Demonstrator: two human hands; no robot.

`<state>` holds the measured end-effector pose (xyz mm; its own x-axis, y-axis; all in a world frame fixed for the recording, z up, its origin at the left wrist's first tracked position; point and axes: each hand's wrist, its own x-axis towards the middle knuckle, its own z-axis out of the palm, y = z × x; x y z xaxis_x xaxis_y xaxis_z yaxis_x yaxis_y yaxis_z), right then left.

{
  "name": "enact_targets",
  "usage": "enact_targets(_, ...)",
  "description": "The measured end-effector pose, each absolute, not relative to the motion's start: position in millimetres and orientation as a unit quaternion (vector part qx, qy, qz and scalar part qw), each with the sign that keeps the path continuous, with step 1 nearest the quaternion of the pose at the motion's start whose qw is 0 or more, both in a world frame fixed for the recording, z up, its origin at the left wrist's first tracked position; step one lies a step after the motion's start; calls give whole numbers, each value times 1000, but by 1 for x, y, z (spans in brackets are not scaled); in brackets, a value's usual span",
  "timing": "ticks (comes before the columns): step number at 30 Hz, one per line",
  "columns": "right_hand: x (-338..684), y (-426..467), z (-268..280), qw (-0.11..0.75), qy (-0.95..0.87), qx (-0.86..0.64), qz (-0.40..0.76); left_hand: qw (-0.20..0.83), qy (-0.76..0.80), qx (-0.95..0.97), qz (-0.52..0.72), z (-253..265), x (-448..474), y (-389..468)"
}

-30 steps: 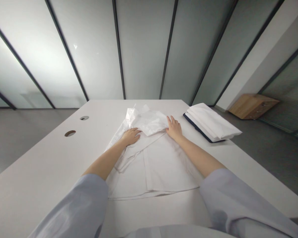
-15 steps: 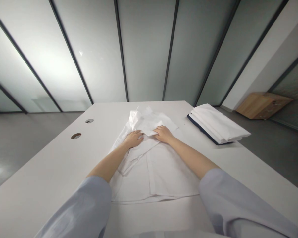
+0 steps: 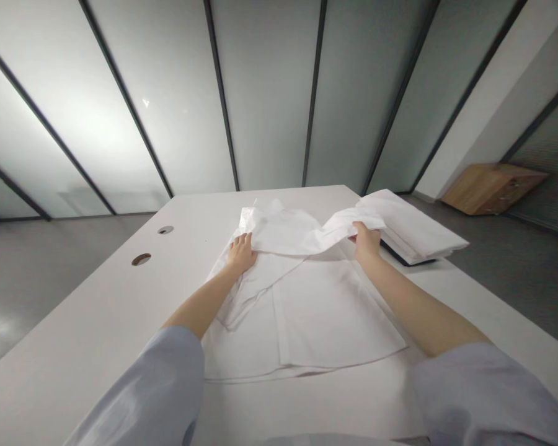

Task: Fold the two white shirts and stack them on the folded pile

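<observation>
My right hand (image 3: 366, 243) has swung out to the right since half a second ago, when it sat close beside my left near the middle of the white garment (image 3: 307, 297). It now has its fingers closed on a sleeve (image 3: 339, 224), pinching the cloth and drawing it up and outward, so the sleeve hangs off the table (image 3: 74, 322) in a shallow arc between my grip and the collar end. My left hand (image 3: 240, 254) has barely shifted: it lies flat with fingers spread, pressing the garment's left shoulder area down against the table.

The garment itself lies in front of me on the table, its lower half flat and already folded in along the sides, its far end bunched near the collar. I judge that the sleeve being opened out this way means the upper part is being straightened while the left hand anchors it.

Just beyond my right hand sits a stack of folded white cloth (image 3: 413, 229) on something dark, near the table's right edge. Two round holes (image 3: 141, 259) are set in the table at left.
</observation>
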<state>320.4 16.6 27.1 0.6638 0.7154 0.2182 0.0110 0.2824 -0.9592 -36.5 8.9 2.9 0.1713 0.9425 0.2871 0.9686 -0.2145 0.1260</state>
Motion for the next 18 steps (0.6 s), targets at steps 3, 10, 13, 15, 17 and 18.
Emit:
enact_targets(3, 334, -15, 28, 729, -266, -544, 321, 51, -657, -746, -97, 8, -45, 21)
enact_targets(10, 326, -53, 40, 648, -258, -515, 498, 10, -717, -684, -138, 16, -72, 41)
enact_targets(13, 312, -59, 43, 580, -336, -499, 550, -20, -767, -609, -203, 18, -98, 45)
enact_targets(15, 305, -63, 41, 494, -412, -503, 578, -43, -797, -560, -223, 18, -117, 46)
enact_targets(17, 302, -65, 36, 420, -464, -513, 587, -56, -805, -540, -240, 17, -135, 47)
enact_targets(18, 302, -64, 33, 403, -475, -520, 584, -61, -800, -542, -249, 16, -141, 47)
